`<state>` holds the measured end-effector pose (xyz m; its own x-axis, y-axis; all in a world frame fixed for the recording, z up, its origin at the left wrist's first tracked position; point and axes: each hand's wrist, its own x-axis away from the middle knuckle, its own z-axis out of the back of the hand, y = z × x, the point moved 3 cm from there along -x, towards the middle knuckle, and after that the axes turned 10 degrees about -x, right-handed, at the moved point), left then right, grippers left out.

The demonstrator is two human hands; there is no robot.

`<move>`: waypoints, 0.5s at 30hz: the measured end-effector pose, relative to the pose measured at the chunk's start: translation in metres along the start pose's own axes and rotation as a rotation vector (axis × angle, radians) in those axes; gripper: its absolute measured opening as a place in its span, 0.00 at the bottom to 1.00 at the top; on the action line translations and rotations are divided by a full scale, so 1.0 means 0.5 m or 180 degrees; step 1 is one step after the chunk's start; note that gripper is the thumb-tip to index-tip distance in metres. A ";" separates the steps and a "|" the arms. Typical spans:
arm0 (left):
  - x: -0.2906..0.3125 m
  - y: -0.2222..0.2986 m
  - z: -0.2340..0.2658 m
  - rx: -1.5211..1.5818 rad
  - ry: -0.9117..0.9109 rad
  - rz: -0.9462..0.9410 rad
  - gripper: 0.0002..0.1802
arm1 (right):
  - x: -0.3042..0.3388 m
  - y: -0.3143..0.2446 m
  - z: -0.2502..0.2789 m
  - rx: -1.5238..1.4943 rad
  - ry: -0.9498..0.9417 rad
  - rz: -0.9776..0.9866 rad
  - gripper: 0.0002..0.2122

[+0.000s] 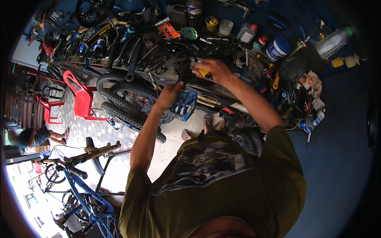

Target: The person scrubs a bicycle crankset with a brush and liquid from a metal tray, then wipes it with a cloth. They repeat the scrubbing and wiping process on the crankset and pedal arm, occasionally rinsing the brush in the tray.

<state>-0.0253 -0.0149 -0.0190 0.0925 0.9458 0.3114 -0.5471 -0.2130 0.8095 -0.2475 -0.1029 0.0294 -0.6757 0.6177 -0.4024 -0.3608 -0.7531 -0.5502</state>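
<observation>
Head view: gripping yellow-handled tool (204,74) with right hand (216,71) and dark piece (183,72) with left hand (170,95), both items near 12 o'clock. Looks mid-work; can't tell finished portion from remaining.

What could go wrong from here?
The yellow-handled tool in the right grip is close to the left grip; a slip might hurt those fingers.
Loose parts crowd the bench just beyond; a stray knock could scatter them.
The sandals leave the toes bare, so anything dropped might hurt them.
</observation>
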 end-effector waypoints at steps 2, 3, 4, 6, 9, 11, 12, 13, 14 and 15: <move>-0.002 -0.001 0.005 -0.0467 0.0060 -0.0090 0.34 | -0.004 -0.009 -0.010 -0.0140 0.0373 -0.0139 0.12; -0.001 0.000 0.003 -0.0578 0.0155 -0.0097 0.34 | -0.006 0.001 -0.018 -0.0144 0.0496 -0.0525 0.13; -0.001 0.001 -0.003 -0.0689 0.0247 -0.0105 0.33 | -0.005 0.012 -0.030 -0.0146 0.0620 -0.0913 0.14; 0.003 -0.001 -0.017 -0.0866 0.0488 -0.0176 0.32 | -0.007 0.035 -0.049 -0.0672 0.0838 -0.1487 0.18; -0.002 -0.013 -0.032 -0.1063 0.0514 -0.0140 0.31 | 0.007 0.077 -0.062 -0.2478 0.1033 -0.2699 0.18; -0.001 -0.016 -0.039 -0.1048 0.0612 -0.0298 0.31 | 0.021 0.089 -0.059 -0.3231 0.1195 -0.3179 0.17; -0.002 -0.020 -0.041 -0.1043 0.0665 -0.0380 0.31 | 0.026 0.096 -0.060 -0.3608 0.1279 -0.3460 0.17; -0.007 -0.026 -0.043 -0.0962 0.0638 -0.0373 0.31 | 0.033 0.101 -0.061 -0.3987 0.1362 -0.3738 0.17; -0.012 -0.032 -0.043 -0.0881 0.0611 -0.0366 0.31 | 0.044 0.104 -0.059 -0.4159 0.1457 -0.3886 0.17; -0.019 -0.042 -0.042 -0.0793 0.0595 -0.0353 0.31 | 0.054 0.109 -0.053 -0.4197 0.1392 -0.3699 0.17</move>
<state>-0.0320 -0.0144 -0.0494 0.0214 0.9934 0.1128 -0.7311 -0.0614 0.6795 -0.2684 -0.1214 -0.0309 -0.2001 0.8135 0.5460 0.3638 0.5791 -0.7296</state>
